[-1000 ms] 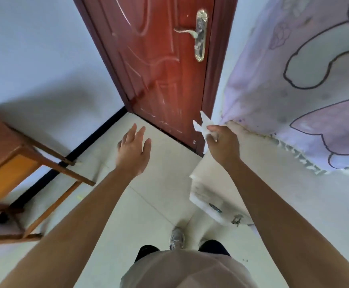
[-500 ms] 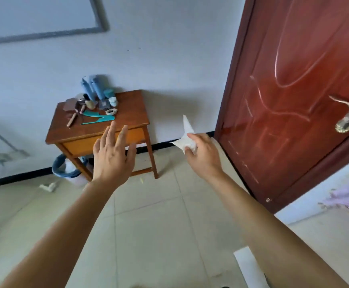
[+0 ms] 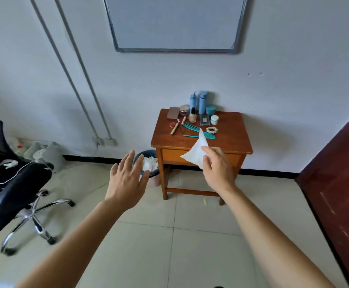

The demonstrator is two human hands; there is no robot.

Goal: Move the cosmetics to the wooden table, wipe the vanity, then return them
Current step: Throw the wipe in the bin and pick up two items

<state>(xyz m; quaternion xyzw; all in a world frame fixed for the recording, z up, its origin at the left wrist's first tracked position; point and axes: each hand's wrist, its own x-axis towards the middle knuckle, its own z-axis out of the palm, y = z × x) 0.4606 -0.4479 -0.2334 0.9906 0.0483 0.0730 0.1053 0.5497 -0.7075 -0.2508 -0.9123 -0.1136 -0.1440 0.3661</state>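
A small wooden table (image 3: pixel 231 140) stands against the white wall ahead. On it lie the cosmetics: two blue bottles (image 3: pixel 198 101), a teal jar (image 3: pixel 210 110), a white jar (image 3: pixel 214 119), a foundation bottle (image 3: pixel 192 115), a brown compact (image 3: pixel 173 112), teal combs (image 3: pixel 191 127) and a scrunchie (image 3: pixel 212 130). My right hand (image 3: pixel 218 169) pinches a white wipe (image 3: pixel 195 151) in the air in front of the table's drawer. My left hand (image 3: pixel 128 179) hovers with fingers spread, holding nothing, in front of the bin.
A waste bin (image 3: pixel 148 163) with white tissues sits left of the table. A black office chair (image 3: pixel 9 183) stands at the left. A dark red door (image 3: pixel 340 183) is on the right. A whiteboard (image 3: pixel 175 23) hangs above; tiled floor lies between me and the table.
The view has swung left from the door and vanity to face the wooden table. Both hands stay raised; the right hand keeps the wipe.
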